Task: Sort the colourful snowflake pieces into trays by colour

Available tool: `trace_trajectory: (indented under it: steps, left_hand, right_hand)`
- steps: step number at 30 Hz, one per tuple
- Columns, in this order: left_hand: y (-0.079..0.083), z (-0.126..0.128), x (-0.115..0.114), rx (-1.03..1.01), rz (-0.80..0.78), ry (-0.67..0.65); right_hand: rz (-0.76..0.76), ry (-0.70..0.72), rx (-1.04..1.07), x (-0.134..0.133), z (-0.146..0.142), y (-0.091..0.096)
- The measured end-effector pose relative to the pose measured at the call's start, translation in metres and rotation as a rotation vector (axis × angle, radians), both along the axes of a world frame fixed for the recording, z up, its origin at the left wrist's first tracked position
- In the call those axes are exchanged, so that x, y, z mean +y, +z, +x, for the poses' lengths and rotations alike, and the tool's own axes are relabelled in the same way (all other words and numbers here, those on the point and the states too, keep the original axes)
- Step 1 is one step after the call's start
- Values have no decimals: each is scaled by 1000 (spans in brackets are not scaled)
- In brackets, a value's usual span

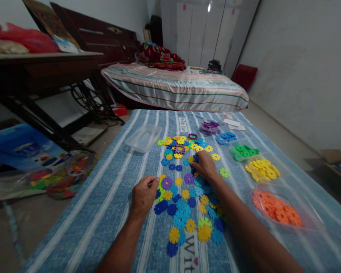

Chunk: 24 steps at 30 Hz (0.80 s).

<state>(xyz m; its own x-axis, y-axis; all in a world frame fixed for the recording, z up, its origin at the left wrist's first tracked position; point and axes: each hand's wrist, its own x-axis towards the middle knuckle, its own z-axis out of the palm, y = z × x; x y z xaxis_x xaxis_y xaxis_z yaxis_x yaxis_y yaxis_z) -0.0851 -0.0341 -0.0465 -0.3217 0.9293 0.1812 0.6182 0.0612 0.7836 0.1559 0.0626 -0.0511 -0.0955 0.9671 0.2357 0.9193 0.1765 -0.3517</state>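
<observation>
The right hand (205,163) is pinching a blue disc (196,158). The left hand (143,194) is curling beside green discs (160,196), finger grip unclear.

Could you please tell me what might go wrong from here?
The right forearm reaches over loose discs and might drag some along. Dark blue discs and light blue discs lie mixed, so shades could be confused. The left hand, close beside lime green discs, might nudge them.
</observation>
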Motion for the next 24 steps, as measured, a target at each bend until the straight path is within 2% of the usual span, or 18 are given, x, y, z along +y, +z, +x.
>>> trace_trajectory:
  steps: [7, 12, 15, 18, 21, 24]
  left_hand:
    - [3, 1, 0, 2, -15, 3]
    - [2, 1, 1, 2, -22, -1]
    - [0, 1, 2, 0, -13, -3]
    - [-1, 0, 3, 3, -12, -2]
    - [0, 1, 3, -3, -7, -10]
    - [2, 2, 3, -11, -6, -10]
  right_hand:
    - [6, 6, 123, -11, 5, 3]
    - [9, -42, 226, -20, 16, 4]
    - [-1, -63, 425, -26, 23, 7]
    - [-31, -132, 726, -29, 29, 9]
    - [-117, -230, 1021, -28, 33, 7]
    - [-215, -330, 1207, -16, 38, 6]
